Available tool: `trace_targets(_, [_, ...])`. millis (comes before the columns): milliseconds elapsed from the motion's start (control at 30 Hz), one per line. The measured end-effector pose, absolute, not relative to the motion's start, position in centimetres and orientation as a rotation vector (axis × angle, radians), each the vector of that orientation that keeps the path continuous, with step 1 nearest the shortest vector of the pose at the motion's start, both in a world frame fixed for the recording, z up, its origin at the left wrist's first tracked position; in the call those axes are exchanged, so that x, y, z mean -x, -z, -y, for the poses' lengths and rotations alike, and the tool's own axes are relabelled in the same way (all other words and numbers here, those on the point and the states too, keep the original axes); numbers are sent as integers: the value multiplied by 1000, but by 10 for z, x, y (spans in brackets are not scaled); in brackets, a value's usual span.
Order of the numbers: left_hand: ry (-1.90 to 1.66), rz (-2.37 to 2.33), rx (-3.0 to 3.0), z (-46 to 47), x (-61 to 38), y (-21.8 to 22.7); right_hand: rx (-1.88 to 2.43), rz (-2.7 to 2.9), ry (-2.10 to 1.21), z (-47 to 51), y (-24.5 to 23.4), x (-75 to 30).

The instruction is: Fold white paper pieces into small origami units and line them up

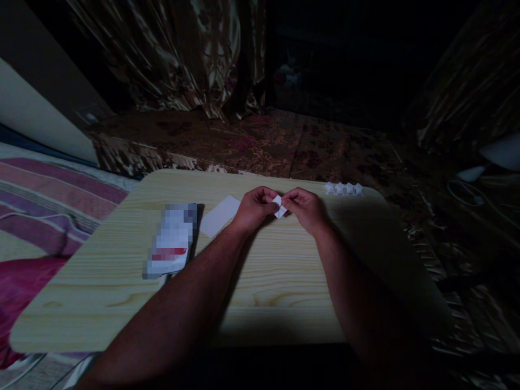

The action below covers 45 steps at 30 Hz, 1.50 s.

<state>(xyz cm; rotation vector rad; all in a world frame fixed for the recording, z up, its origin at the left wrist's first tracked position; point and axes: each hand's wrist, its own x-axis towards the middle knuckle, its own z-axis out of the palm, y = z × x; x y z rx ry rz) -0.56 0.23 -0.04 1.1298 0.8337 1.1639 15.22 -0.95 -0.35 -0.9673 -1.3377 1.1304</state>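
Note:
Between my two hands is a small white folded paper [279, 208], diamond-shaped from here, with crease lines across it. My left hand [257, 208] pinches its left side between thumb and fingers. On the opposite side, my right hand [304, 208] grips the edge the same way. Both are just above the wooden table [280, 271]. A flat white paper sheet [220, 216] lies beside my left hand, partly hidden behind it. Toward the back right edge, several small white folded paper pieces [339, 188] stand in a row.
A blurred-out box or packet [173, 238] lies on the left of the table. A striped bedspread [49, 200] is off the left edge. Patterned curtains [195, 54] hang behind, and a pale object with a cable [471, 173] is at the dark right.

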Motion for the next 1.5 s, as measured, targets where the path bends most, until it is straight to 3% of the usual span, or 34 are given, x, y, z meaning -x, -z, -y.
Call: trace_targets(1500, [-1173, -871, -1106, 0, 5, 0, 936, 1425, -1149, 11, 1, -155])
